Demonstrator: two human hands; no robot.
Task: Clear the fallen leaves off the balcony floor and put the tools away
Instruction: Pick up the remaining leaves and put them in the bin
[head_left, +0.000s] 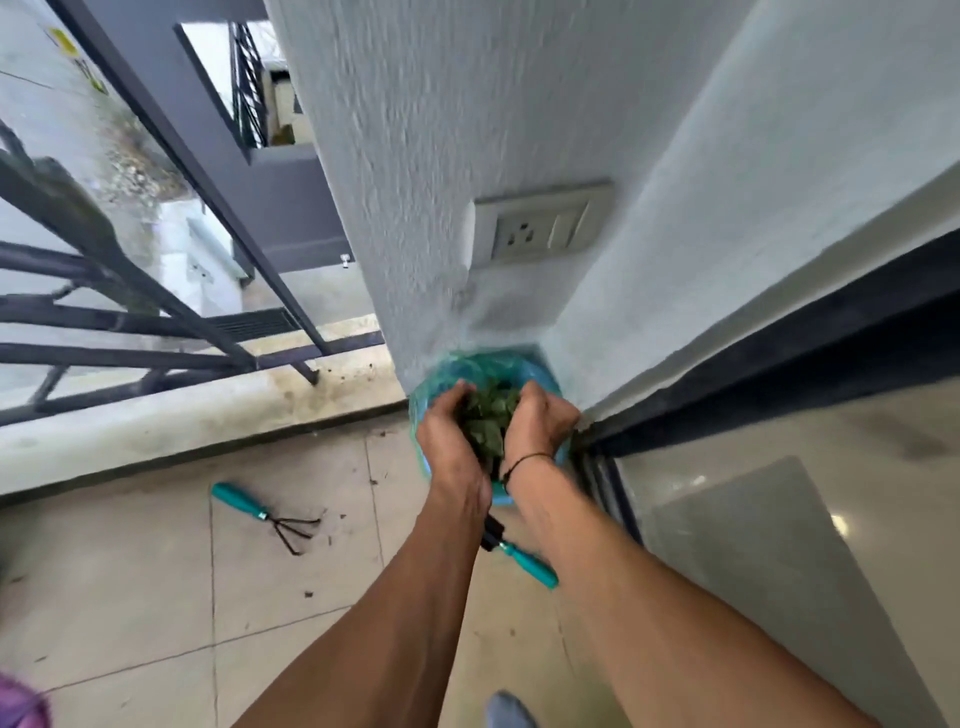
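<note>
Both hands — left hand, right hand — clutch leaves above bin; rake nearby.

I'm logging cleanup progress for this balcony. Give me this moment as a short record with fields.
left hand: cupped around the clump of green leaves
right hand: cupped on the clump's other side
leaves: held over the blue bin lined with a green plastic bag
bin place: in the wall corner
teal-handled hand rake: lying on the tiled floor
second teal-handled tool: on the floor, partly hidden by the forearms
floor: small debris bits remain
</note>
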